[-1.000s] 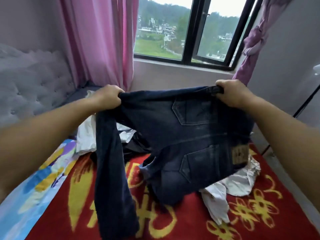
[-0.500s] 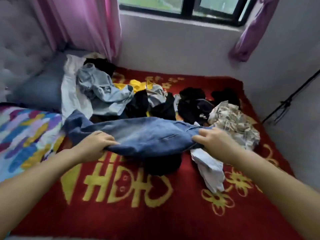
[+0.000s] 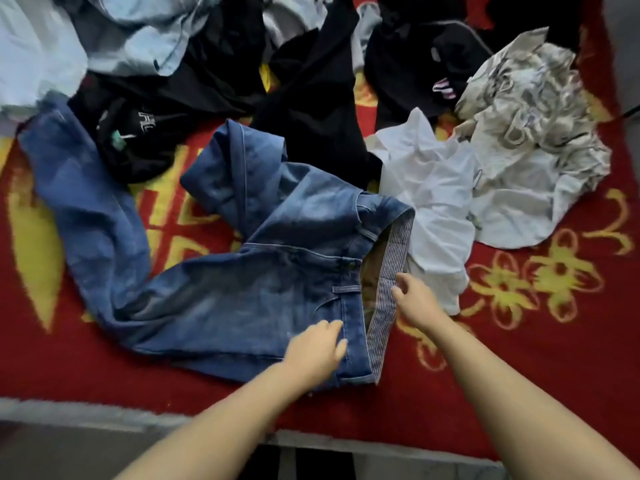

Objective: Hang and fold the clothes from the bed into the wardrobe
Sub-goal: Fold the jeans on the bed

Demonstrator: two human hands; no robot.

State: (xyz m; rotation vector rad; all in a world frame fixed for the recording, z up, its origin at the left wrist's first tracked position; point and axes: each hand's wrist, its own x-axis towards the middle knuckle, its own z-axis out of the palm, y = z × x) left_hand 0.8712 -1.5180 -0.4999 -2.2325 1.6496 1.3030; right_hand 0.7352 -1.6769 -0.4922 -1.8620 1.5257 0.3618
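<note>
Lying front-up on the bed's red blanket (image 3: 519, 393), faded blue jeans (image 3: 242, 289) sprawl with legs bent left and the striped waistband lining showing at right. The left hand (image 3: 317, 355) rests on the hip, fingers relaxed; the right hand (image 3: 414, 299) hovers at the waistband edge, fingers loosely spread, gripping nothing. Black garments (image 3: 311, 109) and a white shirt (image 3: 433, 202) crowd behind.
</note>
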